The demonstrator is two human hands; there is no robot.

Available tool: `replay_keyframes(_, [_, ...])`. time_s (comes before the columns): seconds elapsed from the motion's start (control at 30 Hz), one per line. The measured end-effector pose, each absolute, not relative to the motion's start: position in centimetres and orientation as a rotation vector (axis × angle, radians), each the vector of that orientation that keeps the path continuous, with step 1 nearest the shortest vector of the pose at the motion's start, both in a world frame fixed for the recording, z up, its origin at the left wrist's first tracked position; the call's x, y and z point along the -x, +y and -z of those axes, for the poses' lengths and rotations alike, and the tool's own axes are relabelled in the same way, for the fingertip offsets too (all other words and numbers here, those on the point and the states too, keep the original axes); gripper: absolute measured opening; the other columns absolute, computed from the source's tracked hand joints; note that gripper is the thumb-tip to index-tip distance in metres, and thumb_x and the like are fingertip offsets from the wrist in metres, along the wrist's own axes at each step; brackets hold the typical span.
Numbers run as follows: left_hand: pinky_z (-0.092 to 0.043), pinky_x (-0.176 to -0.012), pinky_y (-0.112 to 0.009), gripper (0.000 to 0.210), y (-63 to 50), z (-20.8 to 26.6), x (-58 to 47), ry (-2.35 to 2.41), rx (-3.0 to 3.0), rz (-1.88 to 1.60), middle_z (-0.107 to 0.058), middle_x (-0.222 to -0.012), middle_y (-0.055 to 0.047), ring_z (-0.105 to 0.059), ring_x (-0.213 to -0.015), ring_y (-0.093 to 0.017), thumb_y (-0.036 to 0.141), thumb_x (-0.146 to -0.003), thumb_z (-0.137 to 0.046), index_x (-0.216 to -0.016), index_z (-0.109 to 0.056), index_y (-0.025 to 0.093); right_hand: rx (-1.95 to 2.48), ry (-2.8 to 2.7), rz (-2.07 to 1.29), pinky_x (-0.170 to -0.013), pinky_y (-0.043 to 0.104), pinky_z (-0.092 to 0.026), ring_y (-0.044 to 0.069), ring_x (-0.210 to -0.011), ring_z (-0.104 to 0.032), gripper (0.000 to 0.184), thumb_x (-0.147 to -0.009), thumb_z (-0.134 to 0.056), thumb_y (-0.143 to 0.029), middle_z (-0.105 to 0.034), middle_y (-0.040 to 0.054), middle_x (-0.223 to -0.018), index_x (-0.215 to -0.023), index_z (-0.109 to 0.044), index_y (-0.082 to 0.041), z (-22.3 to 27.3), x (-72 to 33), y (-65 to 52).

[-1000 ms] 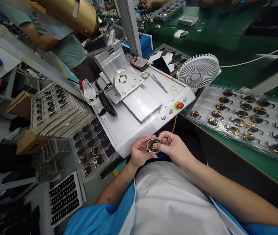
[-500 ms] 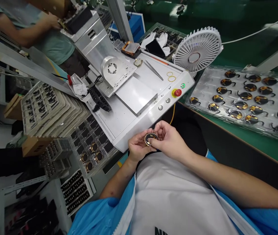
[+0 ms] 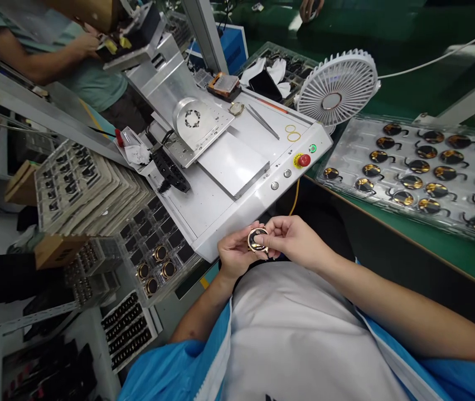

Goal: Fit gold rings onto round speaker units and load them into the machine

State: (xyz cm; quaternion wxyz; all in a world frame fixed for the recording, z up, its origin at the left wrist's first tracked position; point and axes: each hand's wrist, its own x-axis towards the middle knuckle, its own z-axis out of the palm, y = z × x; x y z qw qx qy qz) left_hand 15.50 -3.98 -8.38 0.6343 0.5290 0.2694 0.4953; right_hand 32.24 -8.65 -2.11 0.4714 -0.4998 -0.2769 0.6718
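Currently pinching a gold-rimmed round watch case [image 3: 253, 236] by its edge in the left hand [image 3: 233, 255], while pressing onto its dark face with the thumb [image 3: 274, 243] of the right hand [image 3: 298, 239]. Holding it low, just beside the front of a white machine [image 3: 233, 223] bearing tweezers [image 3: 265, 123], yellow rings [image 3: 292, 132] and a red button [image 3: 304, 160]. Working between a tray of gold-rimmed rounds [image 3: 170, 287] at left and, at right, a clear tray of dark discs [image 3: 355, 150] on the green counter [image 3: 408, 50], near a white fan [image 3: 331, 101].

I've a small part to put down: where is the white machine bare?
The metal plate looks bare, as does the white deck between it and the black bar. Tweezers and yellow rings crowd the side toward the fan.
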Motion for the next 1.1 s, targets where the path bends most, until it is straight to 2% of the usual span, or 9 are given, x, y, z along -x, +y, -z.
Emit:
replay_keyframes(0.2, [-0.068,-0.097,-0.044,0.065,-3.5,8.3,-15.0,0.563,-1.443,-1.104,-0.081,-0.116,-0.003,-0.078,-0.108,-0.031,0.012,-0.056,-0.1,-0.114,-0.08,0.033,1.09,-0.558,-1.692,-0.04,0.02,-0.05,0.011,-0.042,-0.058,0.06,-0.058,-0.098,-0.053,-0.068,0.0028,-0.055,-0.064,-0.049,-0.02,3.2,-31.6,-8.6])
replay_keyframes(0.3, [-0.067,-0.097,-0.044,0.061,-3.7,8.4,-15.1,0.62,-1.404,-1.16,-0.082,-0.115,-0.005,-0.079,-0.107,-0.032,0.018,-0.058,-0.101,-0.114,-0.08,0.03,1.108,-0.562,-1.625,-0.039,0.021,-0.052,0.011,-0.04,-0.056,0.059,-0.059,-0.097,-0.056,-0.063,-0.0011,-0.051,-0.065,-0.05,-0.02,3.5,-30.7,-8.1])
replay_keyframes(0.47, [-0.064,-0.1,-0.039,0.052,-4.0,8.4,-15.5,0.849,-1.153,-1.282,-0.079,-0.124,-0.012,-0.077,-0.113,-0.029,0.037,-0.077,-0.091,-0.125,-0.076,0.024,1.276,-0.772,-1.587,-0.038,0.019,-0.052,0.015,-0.047,-0.064,0.057,-0.058,-0.098,-0.057,-0.068,0.0012,-0.057,-0.077,-0.061,-0.018,3.4,-31.6,-4.8])
replay_keyframes(0.63, [-0.059,-0.106,-0.048,0.049,-3.3,7.6,-15.1,0.75,-1.067,-1.225,-0.077,-0.122,-0.01,-0.077,-0.113,-0.029,0.042,-0.083,-0.086,-0.126,-0.072,0.025,1.435,-0.557,-1.174,-0.032,0.022,-0.047,0.012,-0.036,-0.053,0.052,-0.071,-0.092,-0.058,-0.059,-0.0033,-0.05,-0.08,-0.056,-0.021,2.4,-36.2,0.5])
replay_keyframes(0.7, [-0.062,-0.102,-0.047,0.055,-3.0,7.2,-14.9,0.729,-1.117,-1.174,-0.074,-0.123,-0.007,-0.078,-0.107,-0.026,0.037,-0.082,-0.088,-0.132,-0.068,0.028,1.48,-0.518,-1.095,-0.031,0.022,-0.045,0.012,-0.035,-0.051,0.046,-0.075,-0.091,-0.05,-0.058,-0.0035,-0.049,-0.079,-0.055,-0.021,2.0,-37.6,2.0])
replay_keyframes(0.8, [-0.065,-0.089,-0.039,0.084,-3.1,6.7,-14.8,0.757,-1.258,-1.12,-0.073,-0.122,-0.008,-0.079,-0.097,-0.022,0.033,-0.077,-0.092,-0.15,-0.051,0.032,1.501,-0.548,-1.059,-0.031,0.02,-0.041,0.01,-0.034,-0.047,0.039,-0.077,-0.089,-0.039,-0.054,-0.004,-0.047,-0.072,-0.054,-0.02,1.6,-38.4,2.9])
replay_keyframes(0.87, [-0.065,-0.083,-0.034,0.096,-3.3,6.6,-14.9,0.787,-1.385,-1.124,-0.074,-0.121,-0.011,-0.077,-0.094,-0.02,0.032,-0.075,-0.094,-0.155,-0.042,0.031,1.481,-0.574,-1.026,-0.033,0.019,-0.039,0.008,-0.034,-0.045,0.039,-0.076,-0.088,-0.037,-0.053,-0.0047,-0.046,-0.069,-0.054,-0.02,1.3,-38.3,2.3])
replay_keyframes(0.97, [-0.064,-0.086,-0.034,0.097,-3.6,6.6,-15.2,0.819,-1.587,-1.16,-0.076,-0.122,-0.014,-0.076,-0.097,-0.021,0.031,-0.076,-0.093,-0.157,-0.04,0.027,1.401,-0.71,-1.047,-0.037,0.019,-0.038,0.008,-0.037,-0.046,0.042,-0.071,-0.09,-0.044,-0.053,-0.0042,-0.046,-0.068,-0.056,-0.019,1.0,-37.3,-0.3])
replay_keyframes(1.1, [-0.065,-0.092,-0.036,0.094,-3.6,6.8,-15.6,0.812,-1.729,-1.193,-0.076,-0.126,-0.014,-0.077,-0.103,-0.022,0.031,-0.079,-0.09,-0.158,-0.038,0.026,1.341,-0.934,-1.283,-0.04,0.02,-0.035,0.009,-0.038,-0.046,0.044,-0.07,-0.09,-0.05,-0.054,-0.0033,-0.047,-0.069,-0.059,-0.019,0.7,-35.2,-4.5])
